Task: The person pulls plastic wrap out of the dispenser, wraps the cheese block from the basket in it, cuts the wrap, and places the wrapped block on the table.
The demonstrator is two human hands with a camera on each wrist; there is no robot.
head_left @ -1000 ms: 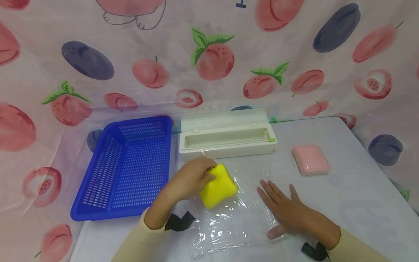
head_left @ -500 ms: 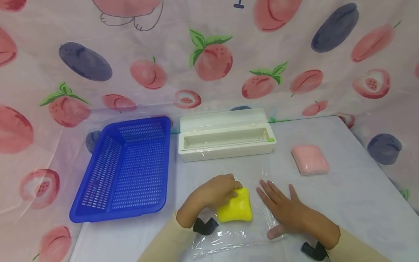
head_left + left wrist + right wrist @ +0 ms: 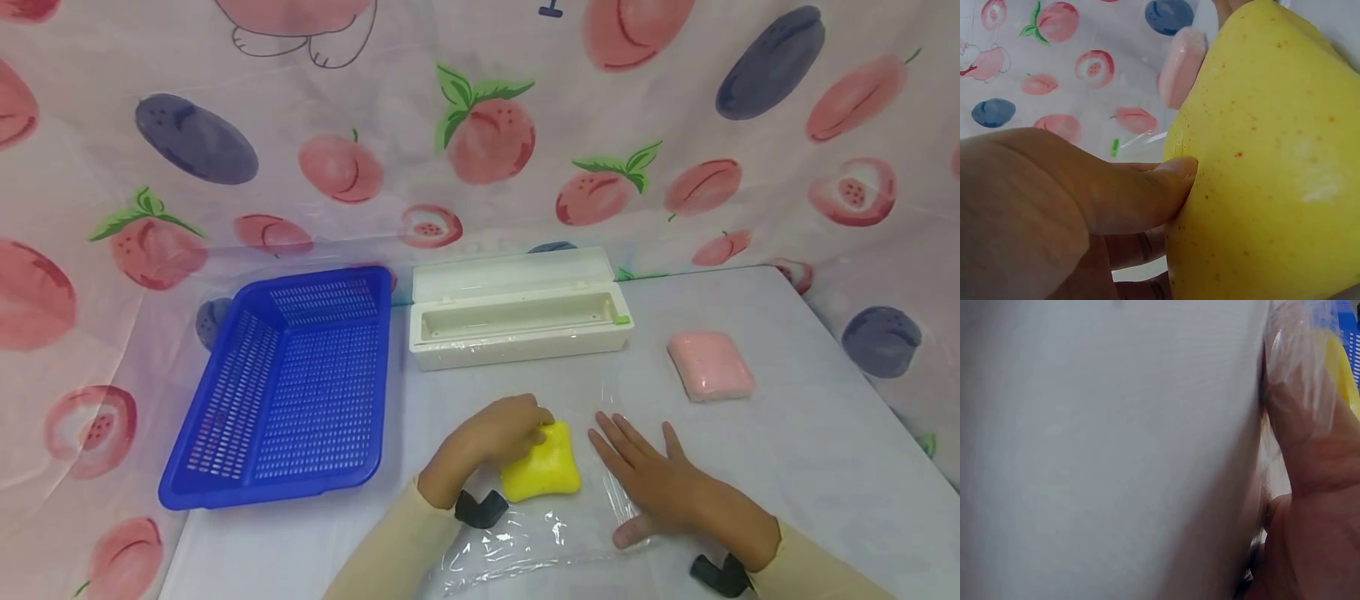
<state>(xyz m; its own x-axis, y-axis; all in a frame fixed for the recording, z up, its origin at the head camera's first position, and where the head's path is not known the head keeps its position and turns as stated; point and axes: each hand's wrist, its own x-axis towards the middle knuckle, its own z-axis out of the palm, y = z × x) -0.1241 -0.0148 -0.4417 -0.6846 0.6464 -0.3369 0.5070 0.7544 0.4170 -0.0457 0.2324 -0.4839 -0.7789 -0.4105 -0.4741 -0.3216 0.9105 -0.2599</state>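
My left hand [image 3: 504,432] pinches the upper left corner of a yellow, pillow-shaped block [image 3: 543,471]. The block is over a sheet of clear cling film [image 3: 525,546] on the table; whether it touches the film is hard to tell. Up close in the left wrist view, the block [image 3: 1266,137] is smooth with small reddish specks, and my thumb presses its edge. My right hand [image 3: 660,483] lies flat with spread fingers on the film's right edge. In the right wrist view, wrinkled film [image 3: 1300,369] covers part of my right thumb.
Behind the film stands a white cling film dispenser [image 3: 517,350] with its lid raised and a green slider [image 3: 621,320]. A blue perforated basket [image 3: 318,400] is at left. At right lies a pink block [image 3: 711,367] with a shiny surface. A fruit-patterned cloth hangs behind.
My left hand has brought the yellow block from near the dispenser toward me and to the right, over the middle of the film. My right hand has stayed in place.
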